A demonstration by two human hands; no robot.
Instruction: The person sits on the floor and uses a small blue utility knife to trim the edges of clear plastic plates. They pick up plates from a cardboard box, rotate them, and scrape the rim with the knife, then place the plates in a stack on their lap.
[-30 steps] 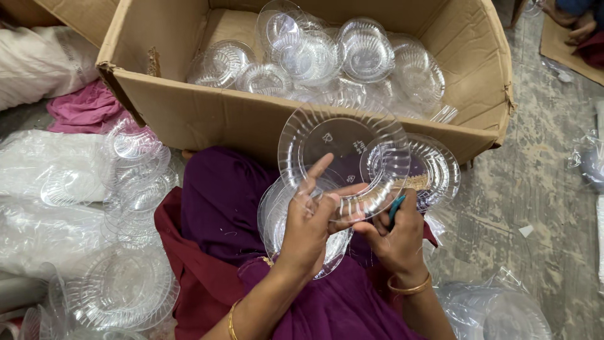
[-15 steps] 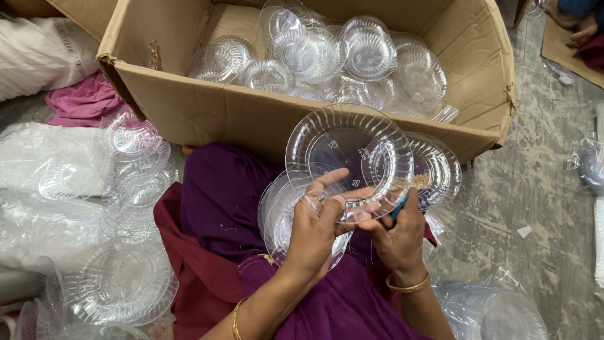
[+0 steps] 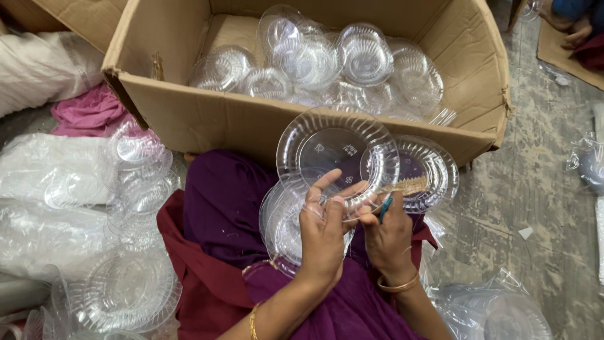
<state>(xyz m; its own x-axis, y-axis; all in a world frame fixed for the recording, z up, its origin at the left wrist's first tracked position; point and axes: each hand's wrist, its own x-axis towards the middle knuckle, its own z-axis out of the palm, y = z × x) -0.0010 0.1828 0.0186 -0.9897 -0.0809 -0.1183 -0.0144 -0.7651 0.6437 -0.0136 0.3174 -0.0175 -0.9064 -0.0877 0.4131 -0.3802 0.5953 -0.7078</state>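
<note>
My left hand [image 3: 324, 230] grips the lower rim of a clear plastic plate [image 3: 336, 154], held upright over my lap in front of the cardboard box [image 3: 220, 116]. My right hand [image 3: 387, 236] is closed around a small teal-handled tool [image 3: 385, 208] whose tip meets the plate's lower right edge. A second clear ribbed plate [image 3: 431, 170] sits just behind and to the right. More clear plates [image 3: 283, 226] lie stacked on my purple-clothed lap beneath both hands.
The box holds several clear plastic bowls [image 3: 365, 53]. Stacks of clear plates [image 3: 126, 296] and plastic bags [image 3: 38, 201] lie on the left. A pink cloth [image 3: 88, 110] is beside the box. Another person's hand [image 3: 576, 31] shows at top right on concrete floor [image 3: 541, 208].
The held plate has shifted slightly left and turned in my left hand, with my fingers curling tighter on its rim. My right hand keeps the tool at the edge.
</note>
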